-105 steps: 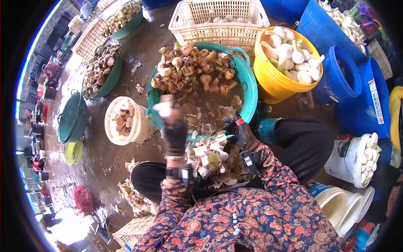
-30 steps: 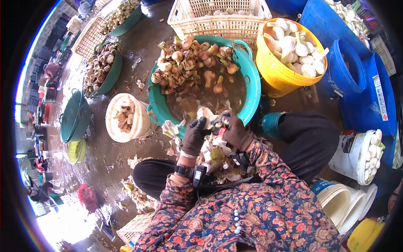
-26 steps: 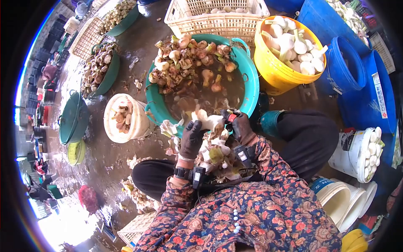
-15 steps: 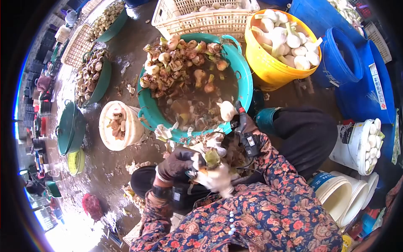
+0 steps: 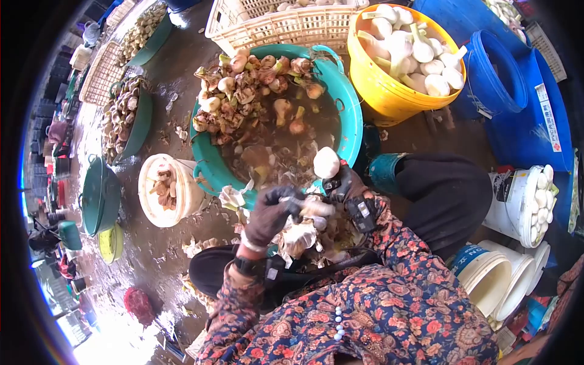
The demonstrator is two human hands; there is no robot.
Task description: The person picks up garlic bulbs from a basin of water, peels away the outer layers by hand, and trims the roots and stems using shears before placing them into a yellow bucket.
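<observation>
My right hand point(image 5: 348, 184), in a dark glove, grips a white peeled garlic bulb point(image 5: 326, 163) above the near rim of the green tub point(image 5: 351, 121). My left hand point(image 5: 271, 214), gloved too, is closed on a pale, motion-blurred piece point(image 5: 316, 208) just below the bulb; what the piece is cannot be made out. Loose garlic skins point(image 5: 298, 236) lie below my hands, over my lap. Unpeeled brownish bulbs point(image 5: 237, 97) are heaped at the far left of the tub, and a few float in its murky water.
A yellow bucket point(image 5: 389, 106) of white bulbs stands behind on the right, beside blue containers point(image 5: 526, 103). White buckets point(image 5: 508, 210) are at the right. A white bucket point(image 5: 190, 188) with scraps and green basins point(image 5: 100, 194) stand left. A crate point(image 5: 280, 33) is behind the tub.
My left hand has moved up and right, closer to my right hand. The white bulb in my right hand now sits more upright. The view has shifted slightly.
</observation>
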